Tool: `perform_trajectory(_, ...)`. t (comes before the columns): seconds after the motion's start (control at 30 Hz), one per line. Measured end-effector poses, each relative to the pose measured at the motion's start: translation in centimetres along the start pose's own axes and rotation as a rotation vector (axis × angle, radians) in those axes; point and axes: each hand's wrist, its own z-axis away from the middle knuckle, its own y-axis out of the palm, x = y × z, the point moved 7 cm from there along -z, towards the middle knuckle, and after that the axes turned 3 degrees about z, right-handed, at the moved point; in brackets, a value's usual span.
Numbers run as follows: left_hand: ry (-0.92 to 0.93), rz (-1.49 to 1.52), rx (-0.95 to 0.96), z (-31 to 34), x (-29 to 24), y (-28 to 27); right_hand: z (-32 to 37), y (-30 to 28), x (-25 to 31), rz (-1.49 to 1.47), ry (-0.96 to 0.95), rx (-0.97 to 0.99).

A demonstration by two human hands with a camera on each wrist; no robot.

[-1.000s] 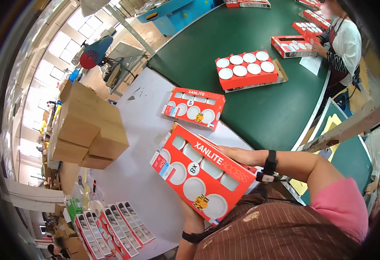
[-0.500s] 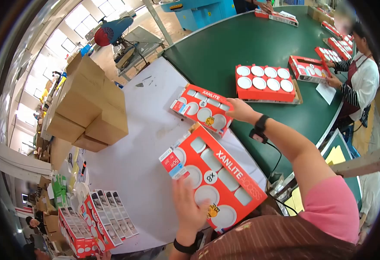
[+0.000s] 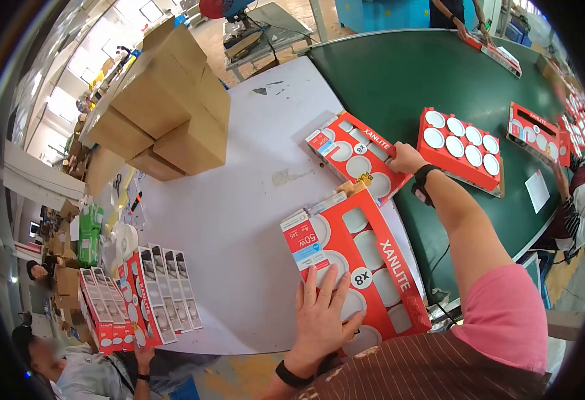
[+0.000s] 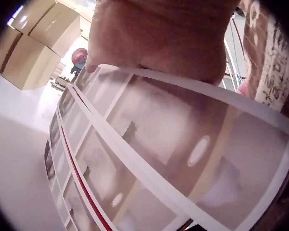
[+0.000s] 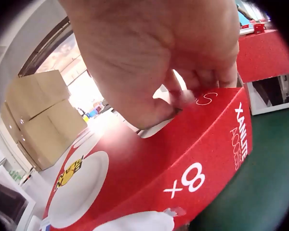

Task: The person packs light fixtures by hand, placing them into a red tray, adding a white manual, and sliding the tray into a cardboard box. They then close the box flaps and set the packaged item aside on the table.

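Observation:
My left hand (image 3: 322, 317) lies flat with spread fingers on the upper face of a red light bulb box (image 3: 406, 283), printed XANLITE and x8, at the table's near right. Box sides with printed photos (image 4: 149, 120) show below this hand in the left wrist view, in several layers. My right hand (image 3: 408, 160) grips a second red light bulb box (image 3: 360, 148), just beyond the first and over the seam between white and green tables. In the right wrist view, the thumb and fingers curl at the cutout of this second box (image 5: 183, 159).
Cardboard cartons (image 3: 152, 87) are stacked at the left of the white table (image 3: 239, 220). More bulb boxes (image 3: 144, 293) stand at the near left, where another person's hand (image 3: 144, 357) reaches in. A red box with white bulb discs (image 3: 462, 148) sits on the green table (image 3: 386, 73).
My right hand has left the near box, reached to the far one and taken hold of it. My left hand has moved from the near box's underside to its top. The view has swung left.

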Motion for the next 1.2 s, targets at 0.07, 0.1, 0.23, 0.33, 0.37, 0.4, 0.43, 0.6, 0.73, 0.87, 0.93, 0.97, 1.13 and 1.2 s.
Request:
perform_trajectory(0.07,0.012,0.013,-0.013,-0.1,0.0,0.0,0.3,-2.0,1.1,-0.14,-0.07,0.106)
perform_trajectory(0.1,0.02,0.027,-0.023,-0.1,0.0,0.0,0.0,-3.0,1.1,-0.129,-0.115,0.061)
perform_trajectory(0.23,0.056,0.034,-0.044,-0.1,-0.2,-0.3,-1.1,-8.3,2.0,0.016,-0.317,-0.249)
perform_trajectory(0.33,0.077,0.02,-0.064,0.1,-0.1,-0.3,-0.7,-11.3,2.4,-0.003,-0.17,0.118)
perform_trajectory(0.37,0.088,0.021,-0.077,0.2,-0.2,-0.4,-0.7,-11.6,1.6,-0.12,-0.136,0.15)
perform_trajectory(0.4,0.106,0.025,-0.079,0.2,-0.3,-0.4,-0.1,-12.3,1.2,-0.118,-0.124,0.136)
perform_trajectory(0.43,0.099,0.023,-0.078,0.2,-0.4,-0.5,0.8,-13.0,1.0,-0.25,-0.076,0.152)
perform_trajectory(0.6,0.116,0.024,-0.114,0.5,-0.5,-0.8,8.3,-18.0,2.0,-0.528,-0.133,-0.048)
perform_trajectory(0.73,0.159,0.362,-0.211,1.2,2.0,0.4,19.5,-21.9,5.5,-0.398,-0.109,-0.289)
perform_trajectory(0.87,0.027,0.93,-0.233,0.7,4.5,-0.9,31.1,-20.8,8.7,-0.303,-0.062,-0.349)
perform_trajectory(0.93,-0.135,1.321,-0.303,0.9,6.2,-1.3,35.3,-19.0,11.8,-0.123,-0.182,-0.404)
perform_trajectory(0.97,-0.222,1.513,-0.346,1.1,6.8,-1.2,36.8,-17.2,12.7,-0.075,-0.187,-0.375)
perform_trajectory(1.13,-0.112,1.064,-0.315,0.1,5.4,-0.8,40.1,-13.8,15.1,-0.164,-0.207,-0.013)
perform_trajectory(1.2,-0.036,1.516,-0.272,-0.4,5.1,-0.4,37.6,-11.8,10.9,-0.869,-0.198,0.15)
